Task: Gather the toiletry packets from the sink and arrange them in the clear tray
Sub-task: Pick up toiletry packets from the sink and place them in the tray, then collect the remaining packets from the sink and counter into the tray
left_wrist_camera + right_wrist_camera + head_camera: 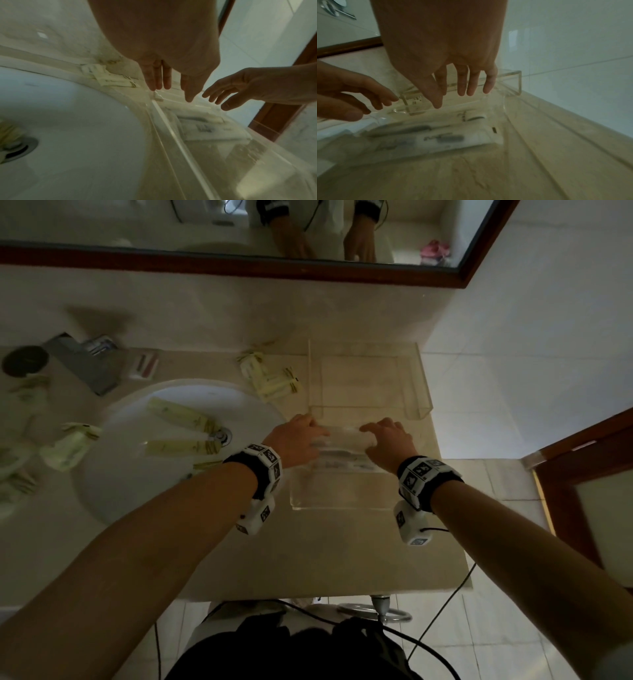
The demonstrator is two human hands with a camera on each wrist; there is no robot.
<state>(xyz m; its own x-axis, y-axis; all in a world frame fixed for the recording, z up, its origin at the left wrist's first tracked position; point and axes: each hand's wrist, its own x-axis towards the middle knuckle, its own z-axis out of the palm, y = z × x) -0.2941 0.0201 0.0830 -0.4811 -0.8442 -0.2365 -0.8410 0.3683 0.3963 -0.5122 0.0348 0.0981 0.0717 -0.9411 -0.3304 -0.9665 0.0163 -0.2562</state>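
Note:
Both hands hover over the near clear tray (342,505), which sits on the counter right of the sink (137,491). Several white packets (342,455) lie in the tray's far half, under the fingers. In the wrist views the left hand (163,81) and right hand (462,86) hang just above those white packets (436,138) with fingers straight and loose, holding nothing. Two long yellow packets (181,412) lie in the sink bowl by the drain. A small pile of yellow packets (270,378) rests on the counter behind the sink.
A second clear acrylic stand (370,381) is behind the tray against the wall. The faucet (85,361) and a dark round cup (24,361) are far left, with more yellow packets (68,446) scattered on the left counter. The counter edge drops off on the right.

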